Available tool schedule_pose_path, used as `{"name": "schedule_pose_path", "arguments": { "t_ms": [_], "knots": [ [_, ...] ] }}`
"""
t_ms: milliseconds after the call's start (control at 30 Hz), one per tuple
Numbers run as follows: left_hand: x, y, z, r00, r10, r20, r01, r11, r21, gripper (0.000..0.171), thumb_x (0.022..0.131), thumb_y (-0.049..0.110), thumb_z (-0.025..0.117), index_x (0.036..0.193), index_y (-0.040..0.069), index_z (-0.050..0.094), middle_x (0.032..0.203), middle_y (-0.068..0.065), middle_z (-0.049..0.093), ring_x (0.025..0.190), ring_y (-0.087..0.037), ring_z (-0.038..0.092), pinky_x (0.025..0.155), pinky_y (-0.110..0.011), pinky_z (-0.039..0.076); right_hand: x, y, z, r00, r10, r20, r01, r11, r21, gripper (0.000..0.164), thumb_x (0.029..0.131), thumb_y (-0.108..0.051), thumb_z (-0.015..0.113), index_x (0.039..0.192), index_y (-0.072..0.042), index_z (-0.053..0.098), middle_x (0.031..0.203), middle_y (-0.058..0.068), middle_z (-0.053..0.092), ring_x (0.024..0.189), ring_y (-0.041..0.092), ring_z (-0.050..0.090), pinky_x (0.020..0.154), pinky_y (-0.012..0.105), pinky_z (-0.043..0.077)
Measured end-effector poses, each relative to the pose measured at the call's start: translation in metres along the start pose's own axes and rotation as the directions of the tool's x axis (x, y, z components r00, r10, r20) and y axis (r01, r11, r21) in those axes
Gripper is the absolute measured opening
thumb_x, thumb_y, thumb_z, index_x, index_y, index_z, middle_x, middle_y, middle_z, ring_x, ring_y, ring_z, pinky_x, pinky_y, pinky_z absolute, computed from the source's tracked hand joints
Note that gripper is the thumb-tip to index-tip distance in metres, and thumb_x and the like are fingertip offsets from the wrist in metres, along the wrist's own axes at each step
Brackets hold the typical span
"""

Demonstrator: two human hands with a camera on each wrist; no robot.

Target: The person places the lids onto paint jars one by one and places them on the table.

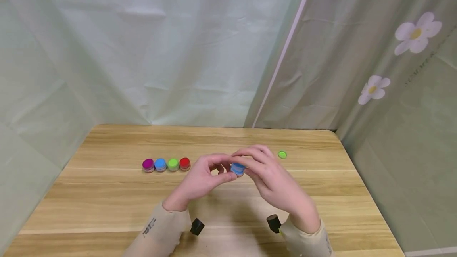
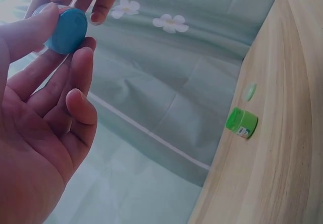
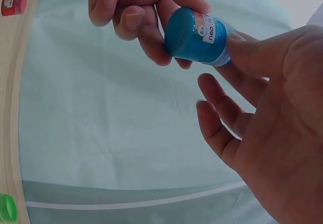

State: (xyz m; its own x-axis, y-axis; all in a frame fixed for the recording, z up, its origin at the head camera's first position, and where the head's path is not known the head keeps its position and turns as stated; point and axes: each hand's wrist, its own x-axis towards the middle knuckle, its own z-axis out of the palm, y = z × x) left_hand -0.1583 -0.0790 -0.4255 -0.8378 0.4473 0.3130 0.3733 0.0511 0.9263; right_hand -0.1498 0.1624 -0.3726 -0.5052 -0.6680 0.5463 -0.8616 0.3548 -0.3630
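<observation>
A small blue paint jar [image 1: 238, 169] with a "deli" label is held up between the two hands, above the table. My left hand [image 1: 203, 173] pinches it between thumb and fingertips, near its blue base in the left wrist view. From the other side, my right hand [image 1: 273, 177] grips the end of the jar [image 3: 204, 36] with thumb and forefinger at the clear ridged rim. The right hand's other fingers curl loosely, apart from the jar in the right wrist view. Beyond the hands, a green jar [image 2: 242, 122] stands on the table beside a green lid [image 1: 282, 154].
A row of lidded jars stands on the wooden table [image 1: 107, 193] at the left: purple [image 1: 148, 165], blue [image 1: 160, 164], green [image 1: 173, 164] and red [image 1: 184, 163]. Pale curtains [image 1: 178, 50] hang along the table's back and sides.
</observation>
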Motion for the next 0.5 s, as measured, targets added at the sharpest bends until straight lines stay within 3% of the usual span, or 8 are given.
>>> {"name": "schedule_pose_path", "arguments": {
  "t_ms": [267,500],
  "knots": [
    [0.0004,-0.0018,0.0009,0.999,0.037,0.019,-0.038,0.999,0.015,0.03,0.094,0.008,0.082,0.125,0.012,0.079,0.102,0.001,0.075,0.087,-0.021,0.064,0.068,-0.029,0.046,-0.0036,0.0011,-0.0015,0.999,0.042,-0.007,-0.042,0.999,-0.028,0.038,0.096,-0.017,0.08,0.133,-0.017,0.072,0.131,-0.002,0.062,0.127,0.023,0.053,0.108,0.042,0.045],
    [0.0021,-0.0017,0.0033,0.997,0.064,0.035,-0.064,0.998,-0.002,0.033,0.092,0.003,0.083,0.124,0.008,0.078,0.102,0.0,0.074,0.085,-0.019,0.064,0.067,-0.025,0.046,-0.0024,-0.0026,0.0026,0.976,0.215,-0.031,-0.216,0.976,-0.029,0.046,0.083,-0.043,0.091,0.112,-0.021,0.064,0.108,-0.013,0.061,0.11,0.015,0.051,0.094,0.035,0.046]
  ]
}}
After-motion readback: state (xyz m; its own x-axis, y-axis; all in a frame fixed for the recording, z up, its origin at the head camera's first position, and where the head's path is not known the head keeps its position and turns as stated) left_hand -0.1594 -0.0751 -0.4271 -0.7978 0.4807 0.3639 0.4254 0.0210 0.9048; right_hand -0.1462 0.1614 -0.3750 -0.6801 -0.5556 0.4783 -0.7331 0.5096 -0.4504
